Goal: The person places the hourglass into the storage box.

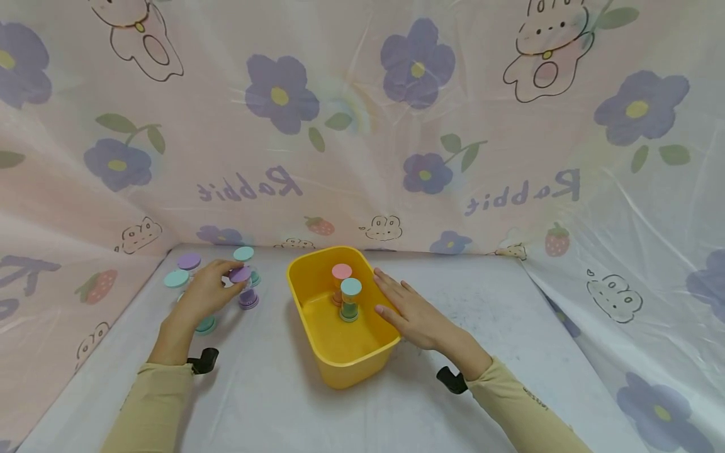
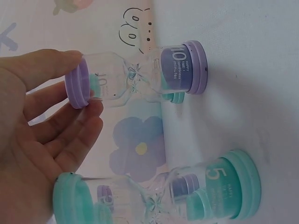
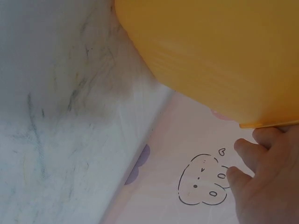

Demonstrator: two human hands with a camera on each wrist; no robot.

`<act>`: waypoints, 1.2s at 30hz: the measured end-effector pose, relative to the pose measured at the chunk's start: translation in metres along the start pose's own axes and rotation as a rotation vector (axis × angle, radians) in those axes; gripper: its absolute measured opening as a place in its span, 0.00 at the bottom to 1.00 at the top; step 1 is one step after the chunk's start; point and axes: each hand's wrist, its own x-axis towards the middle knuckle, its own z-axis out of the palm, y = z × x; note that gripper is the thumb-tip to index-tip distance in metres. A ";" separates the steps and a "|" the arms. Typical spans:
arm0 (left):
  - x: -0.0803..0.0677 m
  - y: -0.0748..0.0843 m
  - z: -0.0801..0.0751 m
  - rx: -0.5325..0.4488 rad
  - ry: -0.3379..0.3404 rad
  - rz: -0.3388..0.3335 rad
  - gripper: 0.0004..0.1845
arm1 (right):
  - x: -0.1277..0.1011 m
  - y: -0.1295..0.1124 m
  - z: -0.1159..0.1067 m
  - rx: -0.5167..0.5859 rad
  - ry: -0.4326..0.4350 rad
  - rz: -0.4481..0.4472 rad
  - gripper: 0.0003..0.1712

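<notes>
My left hand [image 1: 211, 292] pinches the purple lid of a purple hourglass [image 1: 247, 296] between thumb and fingers; the left wrist view shows "10 minutes" on its purple sand end [image 2: 180, 70]. Close below it in that view is a teal hourglass [image 2: 224, 186] marked 5. My right hand [image 1: 416, 314] lies with fingers straight along the right rim of a yellow bin [image 1: 351, 372]. Inside the bin stand a pink-topped hourglass [image 1: 342, 272] and a teal one [image 1: 350, 299]. The right wrist view shows the right fingers [image 3: 254, 154] at the bin's rim.
Behind and left of my left hand stand more hourglasses, among them a purple-topped one [image 1: 189, 261] and teal-topped ones [image 1: 177, 279]. A white cloth [image 1: 464, 289] covers the table. Rabbit-and-flower-print sheets [image 1: 351, 151] hang at the back and sides.
</notes>
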 end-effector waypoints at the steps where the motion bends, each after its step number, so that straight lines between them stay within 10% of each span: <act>1: 0.000 0.000 0.000 0.001 -0.001 0.001 0.27 | 0.000 0.000 0.000 -0.001 0.000 0.000 0.40; 36: -0.011 0.035 -0.008 -0.071 0.221 0.154 0.22 | 0.001 0.000 0.002 0.016 0.010 -0.002 0.40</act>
